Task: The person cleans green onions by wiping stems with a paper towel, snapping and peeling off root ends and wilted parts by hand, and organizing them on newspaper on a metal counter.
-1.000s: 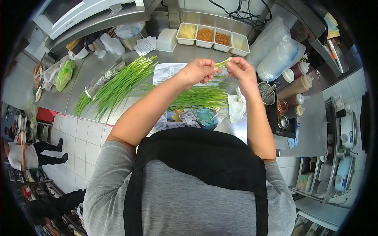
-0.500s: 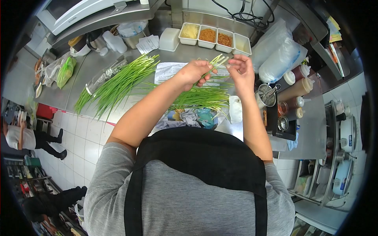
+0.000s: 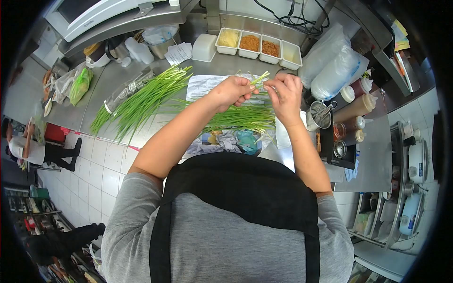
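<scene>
My left hand (image 3: 232, 92) is closed round a small bunch of green chives (image 3: 261, 78), whose pale cut ends stick out past the fingers. Close beside it, my right hand (image 3: 286, 95) pinches at those pale ends with thumb and forefinger; the exact strand between the fingertips is too small to make out. Below both hands lies a loose pile of chives (image 3: 240, 118) on the worktop. A larger bundle of chives (image 3: 153, 96) lies to the left, next to a clear plastic wrapper (image 3: 126, 92). Printed paper (image 3: 200, 87) is partly under my left hand.
White tubs (image 3: 248, 42) of chopped food line the back wall. Sauce bottles (image 3: 361, 104) and a metal pot (image 3: 318, 115) with utensils stand at right, near filled plastic bags (image 3: 332, 70). Crumpled paper (image 3: 222, 141) lies at the front edge. Two people (image 3: 35, 148) are at far left.
My right hand has moved left and its fingers have closed at the chive ends. My left hand keeps its hold. A person at far left has shifted.
</scene>
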The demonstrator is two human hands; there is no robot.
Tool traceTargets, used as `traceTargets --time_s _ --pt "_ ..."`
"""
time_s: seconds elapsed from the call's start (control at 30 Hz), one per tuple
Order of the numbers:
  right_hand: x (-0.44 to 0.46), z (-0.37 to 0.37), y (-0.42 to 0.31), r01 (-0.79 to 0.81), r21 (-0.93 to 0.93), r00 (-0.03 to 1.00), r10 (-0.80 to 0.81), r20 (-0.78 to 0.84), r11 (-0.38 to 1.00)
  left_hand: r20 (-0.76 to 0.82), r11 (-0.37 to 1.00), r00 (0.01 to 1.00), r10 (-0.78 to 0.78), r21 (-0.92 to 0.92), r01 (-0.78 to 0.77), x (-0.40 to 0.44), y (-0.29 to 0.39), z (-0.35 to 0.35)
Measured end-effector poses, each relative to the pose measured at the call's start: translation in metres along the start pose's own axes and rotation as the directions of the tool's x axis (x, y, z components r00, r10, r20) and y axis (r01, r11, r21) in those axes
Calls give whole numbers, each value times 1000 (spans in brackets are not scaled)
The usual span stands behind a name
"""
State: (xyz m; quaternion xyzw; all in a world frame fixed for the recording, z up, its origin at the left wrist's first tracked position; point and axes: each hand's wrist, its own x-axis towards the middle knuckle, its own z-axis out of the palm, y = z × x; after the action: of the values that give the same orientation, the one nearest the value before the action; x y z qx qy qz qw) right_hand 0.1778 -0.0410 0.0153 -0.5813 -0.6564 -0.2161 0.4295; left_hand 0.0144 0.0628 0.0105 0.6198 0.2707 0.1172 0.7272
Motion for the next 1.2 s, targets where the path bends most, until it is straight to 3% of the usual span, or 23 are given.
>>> traceTargets --time_s 0.07,0.17,0.27,0.37,0.5,0.57,0.7,0.87,1.07,1.2 --pt "-10 17 6 -210 208 974 223 -42 955 -20 1000 1000 -10 -7 10 -4 3 1" --pt "-18 30 28 -491 435 869 458 186 755 14 998 999 -40 -52 41 -8 1 0" --pt "-10 17 14 -233 247 972 231 38 941 86 986 994 -70 -145 82 -11 0 -8" --pt "-3 7 5 -38 178 999 37 10 983 167 971 982 -87 -208 121 -13 0 -13" --pt "3 4 -7 93 107 995 -90 -32 990 267 973 961 -79 -191 133 -13 -1 -15" --pt "4 4 -8 154 72 988 -153 -24 985 232 973 969 -90 -189 135 -15 -1 -12" --pt "-3 10 -2 152 52 986 -148 -76 987 105 969 989 -107 -213 128 -20 2 -11" --pt "-11 11 -3 71 94 997 -69 -24 993 87 971 992 -96 -209 113 -20 0 -12" --pt "-11 5 -6 140 -32 988 -142 -58 990 72 985 996 -46 -160 57 -20 -5 -11" --pt "-7 3 -11 15 101 997 -7 -82 995 -52 991 998 -39 -129 32 -20 -6 -10"
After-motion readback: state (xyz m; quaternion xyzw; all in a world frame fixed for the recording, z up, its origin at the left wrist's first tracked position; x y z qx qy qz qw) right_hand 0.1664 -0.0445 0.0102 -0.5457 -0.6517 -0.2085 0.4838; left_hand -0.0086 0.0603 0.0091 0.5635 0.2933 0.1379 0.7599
